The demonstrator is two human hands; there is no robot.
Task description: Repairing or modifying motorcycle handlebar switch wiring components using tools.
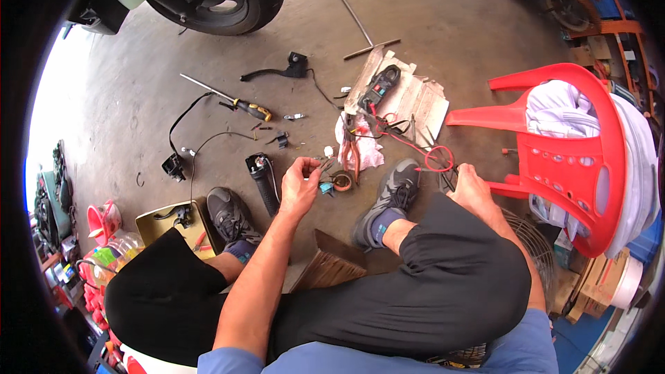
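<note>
My left hand (pixel 299 185) is closed in a pinch on a small greyish part that I cannot make out. Just beyond its fingertips lie a blue connector (pixel 326 188) and a copper-coloured ring (pixel 341 181) on the floor. My right hand (pixel 474 190) has its fingers curled beside a looped red test lead (pixel 439 159); a thin dark thing by the fingertips is too unclear to name. That lead runs to a black clamp meter (pixel 382 87) on torn cardboard (pixel 420 112). Pliers with reddish handles (pixel 355 155) rest on a pink-white cloth (pixel 370 148).
A screwdriver (pixel 251 109), a brake lever (pixel 276 72), a black handlebar grip (pixel 263 185) and a switch housing (pixel 173 165) lie ahead. Farther off are a T-handle wrench (pixel 357 17) and a wheel (pixel 256 0). A red plastic chair (pixel 554 152) stands right, a tray (pixel 154 222) left.
</note>
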